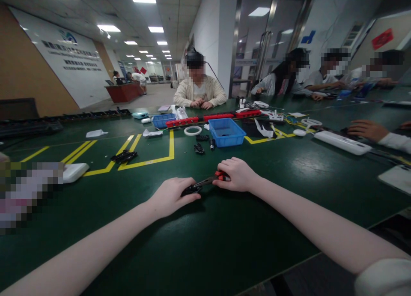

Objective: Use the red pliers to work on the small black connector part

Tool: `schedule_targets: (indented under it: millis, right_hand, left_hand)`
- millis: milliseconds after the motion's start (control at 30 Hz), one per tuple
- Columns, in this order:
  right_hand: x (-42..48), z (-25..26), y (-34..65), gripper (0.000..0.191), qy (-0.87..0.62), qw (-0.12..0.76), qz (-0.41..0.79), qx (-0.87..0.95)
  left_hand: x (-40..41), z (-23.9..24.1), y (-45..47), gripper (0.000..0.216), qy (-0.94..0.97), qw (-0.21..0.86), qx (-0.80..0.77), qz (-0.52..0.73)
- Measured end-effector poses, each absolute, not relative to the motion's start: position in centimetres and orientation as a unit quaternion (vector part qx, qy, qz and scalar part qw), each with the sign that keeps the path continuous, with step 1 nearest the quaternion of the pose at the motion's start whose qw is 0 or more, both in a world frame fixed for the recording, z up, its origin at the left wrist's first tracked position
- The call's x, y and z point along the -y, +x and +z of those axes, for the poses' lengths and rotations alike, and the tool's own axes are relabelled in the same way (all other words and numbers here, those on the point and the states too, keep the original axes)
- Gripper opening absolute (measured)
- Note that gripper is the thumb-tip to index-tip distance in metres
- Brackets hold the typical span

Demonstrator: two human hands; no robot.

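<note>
My left hand point(173, 195) is closed around a small black part point(193, 189), gripped between thumb and fingers just above the green table. My right hand point(236, 174) is wrapped round the red and black handles of a pair of pliers point(209, 180). The jaws of the pliers point left and reach the black part; whether they pinch it I cannot tell. Beyond my hands lie a few more black parts point(199, 148) and a short black cylinder point(212, 144), close to a blue plastic bin point(226, 133).
Yellow tape point(146, 162) marks the green table point(154, 261). A pile of black pieces point(124, 156) and a white box point(75, 172) are to the left. A tape roll point(192, 130), red strips point(218, 116) and a white power strip point(342, 142) lie farther off. Several people sit around the table.
</note>
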State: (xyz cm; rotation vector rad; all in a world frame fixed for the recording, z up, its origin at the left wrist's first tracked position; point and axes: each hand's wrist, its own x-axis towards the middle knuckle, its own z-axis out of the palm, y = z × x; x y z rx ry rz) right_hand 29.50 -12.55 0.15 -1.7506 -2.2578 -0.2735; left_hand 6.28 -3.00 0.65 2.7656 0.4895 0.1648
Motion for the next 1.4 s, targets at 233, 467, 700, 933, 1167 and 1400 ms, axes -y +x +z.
schedule_targets:
  millis: [233,467,700,933,1167,1400]
  right_hand:
    - [12.71,0.34,29.43,0.046,-0.601,0.138,-0.094,0.782]
    - [12.77,0.41,29.43,0.043,-0.601,0.136,-0.096,0.782]
    - [12.76,0.48,29.37,0.041,-0.604,0.137,-0.09,0.78]
    - [12.76,0.41,29.4,0.042,-0.6,0.135,-0.091,0.783]
    - [12.73,0.31,29.5,0.04,-0.596,0.133,-0.101,0.785]
    - [12.72,0.26,29.54,0.043,-0.586,0.137,-0.117,0.79]
  left_hand:
    - [2.92,0.68,6.26,0.032,0.974,0.167,-0.139,0.066]
    - [3.1,0.68,6.35,0.035,0.969,0.163,-0.177,0.059]
    - [3.15,0.71,6.23,0.028,0.975,0.157,-0.142,0.063]
    - [3.09,0.69,6.21,0.028,0.973,0.169,-0.143,0.064]
    - [3.27,0.85,6.33,0.035,0.969,0.184,-0.152,0.061]
    - [3.22,0.92,6.27,0.032,0.975,0.163,-0.135,0.061]
